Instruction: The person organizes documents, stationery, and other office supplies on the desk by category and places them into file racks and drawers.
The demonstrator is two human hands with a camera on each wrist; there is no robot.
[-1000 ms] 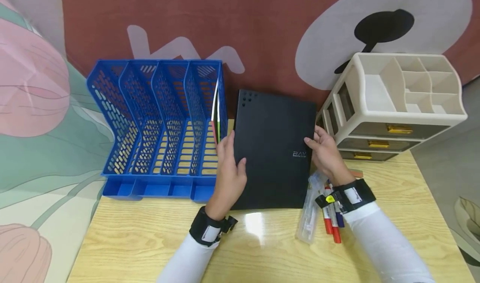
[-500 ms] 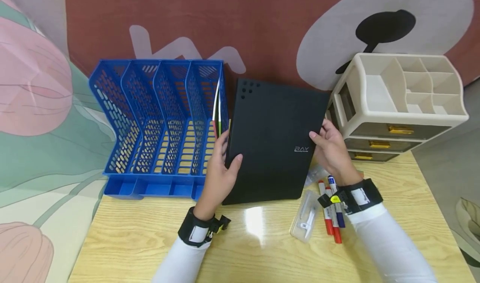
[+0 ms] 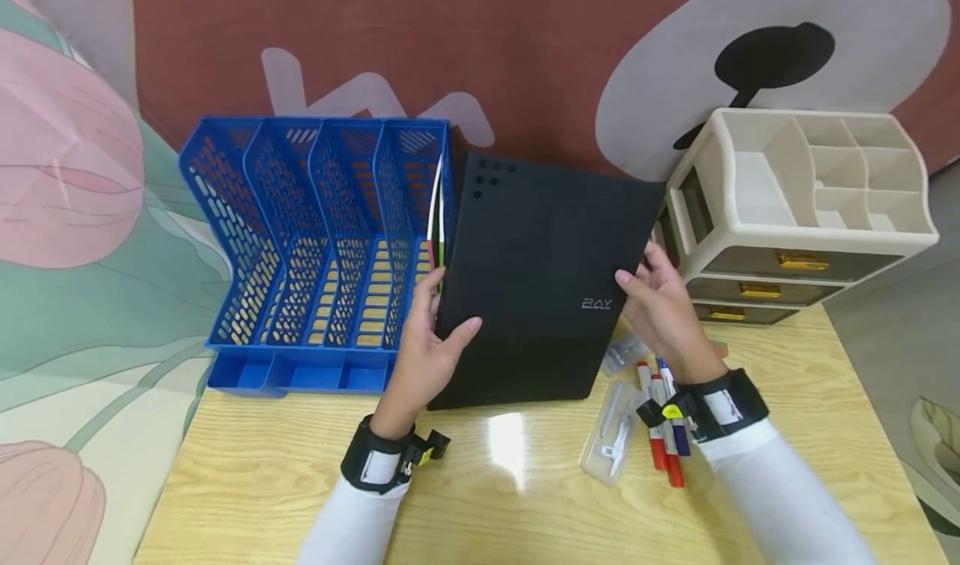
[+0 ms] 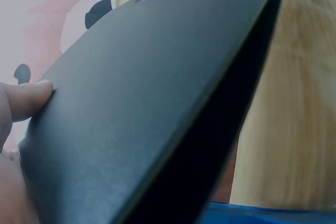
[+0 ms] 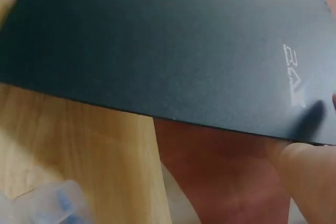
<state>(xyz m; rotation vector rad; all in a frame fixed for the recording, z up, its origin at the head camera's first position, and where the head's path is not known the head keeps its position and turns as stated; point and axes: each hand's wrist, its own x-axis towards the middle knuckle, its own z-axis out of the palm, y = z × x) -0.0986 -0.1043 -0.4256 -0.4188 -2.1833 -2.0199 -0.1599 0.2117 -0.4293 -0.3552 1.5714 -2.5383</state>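
Note:
A black folder [image 3: 540, 273] with small dots at its top left corner and pale lettering near the right edge is held up between both hands. The left hand [image 3: 427, 352] grips its left edge, thumb on the front cover. At the right edge, the right hand [image 3: 663, 315] pinches the folder with its thumb on the cover. In the left wrist view, the lower edge of the folder [image 4: 131, 87] stands apart from the wooden surface. Just left of the folder is a blue file rack [image 3: 315, 240], whose rightmost compartment holds thin papers [image 3: 436, 215].
A cream drawer organiser [image 3: 810, 240] stands at the right rear, close to the right hand. Several markers [image 3: 663, 432], a clear case [image 3: 611, 436] and a small clear packet [image 3: 624, 353] lie on the wooden table [image 3: 540, 507]. A patterned cloth hangs behind.
Both hands have lifted the black folder off the table and tilted it. It has shifted left toward the blue rack, uncovering the clear case and packet.

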